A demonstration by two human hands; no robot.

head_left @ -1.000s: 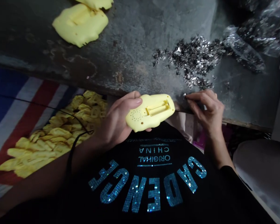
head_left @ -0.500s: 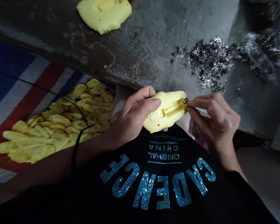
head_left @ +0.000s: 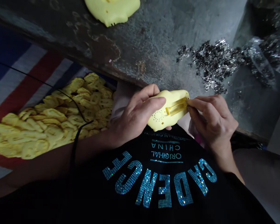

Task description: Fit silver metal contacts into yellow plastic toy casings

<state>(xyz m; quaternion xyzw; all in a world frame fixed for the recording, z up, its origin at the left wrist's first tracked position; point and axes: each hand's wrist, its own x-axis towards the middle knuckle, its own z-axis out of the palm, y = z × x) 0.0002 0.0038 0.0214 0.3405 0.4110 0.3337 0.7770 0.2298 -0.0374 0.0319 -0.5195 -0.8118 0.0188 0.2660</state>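
Note:
My left hand [head_left: 142,113] grips a yellow plastic toy shell [head_left: 160,116] by its left part, thumb on top and fingers beneath. The shell has a group of small speaker holes and a long battery slot [head_left: 176,107] facing up. At the slot's right end my right hand [head_left: 211,116] pinches a small metal battery contact between thumb and forefinger. The fingertips cover most of that contact, so how far it sits in the slot cannot be made out.
A second yellow shell [head_left: 114,11] lies on the worn metal table [head_left: 154,53]. Loose metal contacts [head_left: 217,60] are heaped at the right beside a clear plastic bag [head_left: 259,59]. Many yellow parts [head_left: 56,121] are piled on a striped sheet [head_left: 35,74] at the left. A dark cord [head_left: 72,101] crosses there.
My right fingertips have closed in on the slot's end, and the contact that showed there is now mostly covered. The view has shifted slightly; my left hand keeps its hold on the shell.

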